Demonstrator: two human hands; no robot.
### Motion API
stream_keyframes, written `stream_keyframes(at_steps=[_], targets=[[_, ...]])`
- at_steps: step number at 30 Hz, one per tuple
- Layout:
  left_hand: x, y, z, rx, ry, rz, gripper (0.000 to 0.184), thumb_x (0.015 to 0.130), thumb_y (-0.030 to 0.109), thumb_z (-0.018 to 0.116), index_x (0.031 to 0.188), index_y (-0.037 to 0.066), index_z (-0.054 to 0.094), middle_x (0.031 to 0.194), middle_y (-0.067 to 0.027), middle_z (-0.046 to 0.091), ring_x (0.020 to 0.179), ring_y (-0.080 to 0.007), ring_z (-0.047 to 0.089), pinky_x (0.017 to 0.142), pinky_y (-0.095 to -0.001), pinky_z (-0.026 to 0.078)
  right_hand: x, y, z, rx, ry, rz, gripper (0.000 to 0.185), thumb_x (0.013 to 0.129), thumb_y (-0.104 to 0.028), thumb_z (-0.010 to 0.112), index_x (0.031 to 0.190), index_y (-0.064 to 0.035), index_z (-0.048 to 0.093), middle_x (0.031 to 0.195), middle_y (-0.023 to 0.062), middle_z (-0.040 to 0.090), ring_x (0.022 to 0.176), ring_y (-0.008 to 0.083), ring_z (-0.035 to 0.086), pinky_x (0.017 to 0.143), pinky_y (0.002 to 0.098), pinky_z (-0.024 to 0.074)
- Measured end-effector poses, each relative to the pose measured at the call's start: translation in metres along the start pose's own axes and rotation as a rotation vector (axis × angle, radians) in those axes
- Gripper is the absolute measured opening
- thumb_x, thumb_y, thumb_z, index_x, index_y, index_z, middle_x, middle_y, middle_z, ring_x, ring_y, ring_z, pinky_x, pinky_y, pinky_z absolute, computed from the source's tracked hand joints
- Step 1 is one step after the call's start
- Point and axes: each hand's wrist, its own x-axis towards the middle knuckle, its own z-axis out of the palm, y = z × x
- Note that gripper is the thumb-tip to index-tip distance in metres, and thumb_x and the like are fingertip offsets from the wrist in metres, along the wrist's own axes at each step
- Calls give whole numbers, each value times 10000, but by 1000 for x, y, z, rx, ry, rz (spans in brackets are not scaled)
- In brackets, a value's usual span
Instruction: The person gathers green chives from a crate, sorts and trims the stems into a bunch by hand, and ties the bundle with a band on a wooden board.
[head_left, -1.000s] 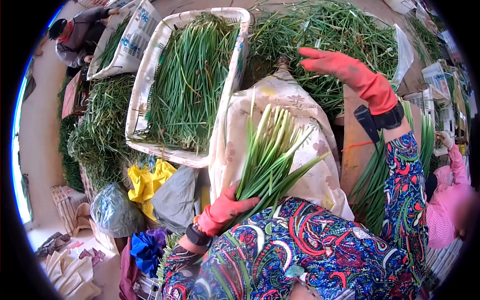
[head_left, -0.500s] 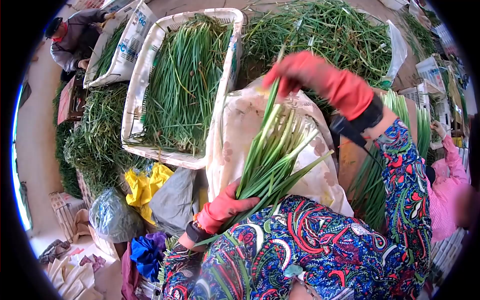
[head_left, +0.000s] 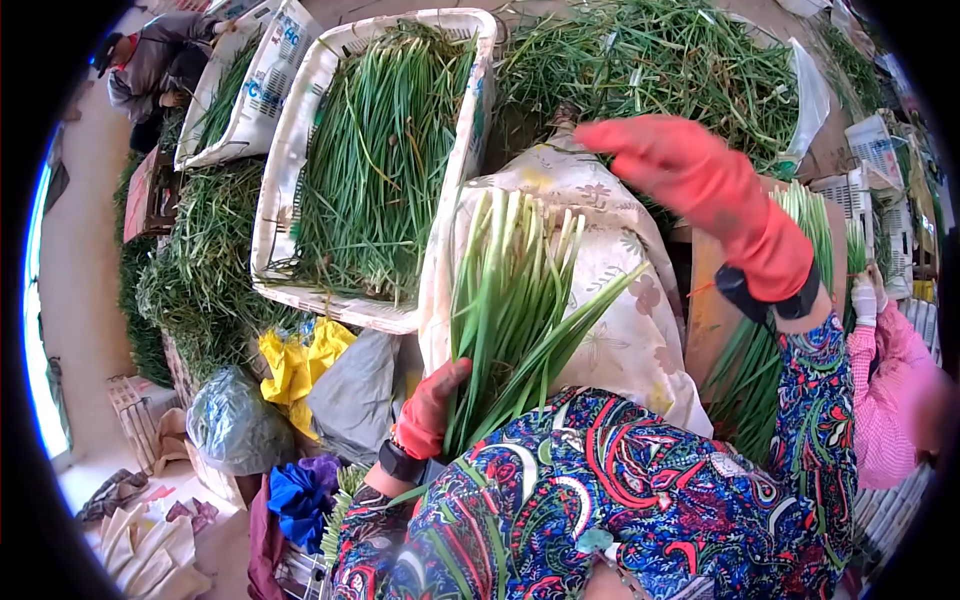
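Note:
A bunch of green stalks with pale ends (head_left: 510, 290) lies slanted over a flowered cloth (head_left: 620, 300) on my lap. At the bunch's lower left is my left hand (head_left: 432, 408) in a red glove, its thumb raised and its fingers behind the stalks, holding them. My right hand (head_left: 690, 180), also red-gloved, is raised above the upper right of the cloth, apart from the bunch. Its fingers are stretched out to the left, slightly blurred, with nothing visible in them.
A white crate of green stalks (head_left: 272, 220) stands at the upper left. Loose greens (head_left: 650, 60) are heaped behind the cloth. More stalks (head_left: 750, 370) lie on a board at right. A co-worker in pink (head_left: 885, 400) sits far right, another person (head_left: 150, 70) upper left.
My right hand came down to the bunch's top with a stalk, then moved back right and opened. The bunch now stands more upright, and my left thumb has lifted from across it.

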Motion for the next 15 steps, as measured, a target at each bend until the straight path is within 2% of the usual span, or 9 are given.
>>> stream_keyframes(at_steps=[1,2,3,7,9,10,11,14,15], targets=[[-1,1,-1,47,17,30,434,880,413,437,1085,45,543,904,-34,615,777,-121,564,709,-258,454,7,-11,8,-245,-55,-161,251,838,-87,518,1077,-20,552,1056,116,584,966,247,560,835,332,441],[-1,1,-2,93,32,61,423,881,401,442,1089,47,542,900,-33,615,774,-124,565,703,-259,454,12,-6,18,-361,-105,-218,264,822,-129,533,1073,-51,554,1008,89,597,946,244,560,847,356,421],[-2,-3,-4,282,-7,235,333,872,254,494,1131,44,508,909,-61,621,797,-155,583,722,-272,460,14,-5,28,-413,-74,-276,248,821,-139,531,1060,-79,561,995,63,601,958,223,554,889,358,389],[-12,6,11,254,14,363,442,890,405,424,1071,24,555,940,-47,613,812,-110,565,735,-239,445,18,-6,63,-568,11,-358,220,785,-209,537,998,-166,569,917,14,597,893,188,551,936,394,352],[-13,6,11,216,-11,378,473,892,431,409,1076,19,555,950,-45,611,823,-107,563,744,-239,443,15,-7,68,-670,-56,-336,229,772,-192,548,999,-173,578,930,-14,603,951,157,537,996,385,282],[-13,6,10,231,-17,381,471,893,425,411,1087,17,546,959,-50,610,832,-114,564,752,-243,442,15,-6,71,-722,-89,-326,235,766,-184,553,999,-177,582,936,-28,605,980,141,530,1025,381,247],[-13,6,8,246,-23,384,470,893,419,413,1098,14,537,969,-54,608,841,-121,564,760,-248,442,13,0,75,-697,-72,-340,251,741,-229,567,987,-182,580,863,-26,592,952,141,534,1025,406,253],[-8,-5,-2,463,5,473,421,890,338,451,1139,2,492,1023,-88,594,878,-166,568,799,-268,437,9,2,83,-647,-202,-339,235,737,-210,563,968,-170,584,810,-17,569,937,146,529,1027,421,266],[-5,-13,-6,550,18,544,397,884,291,474,1153,-1,475,1045,-102,586,892,-186,569,813,-276,433,11,5,86,-633,-125,-438,157,733,-177,554,883,-145,585,698,-6,519,832,155,543,1030,416,282]])
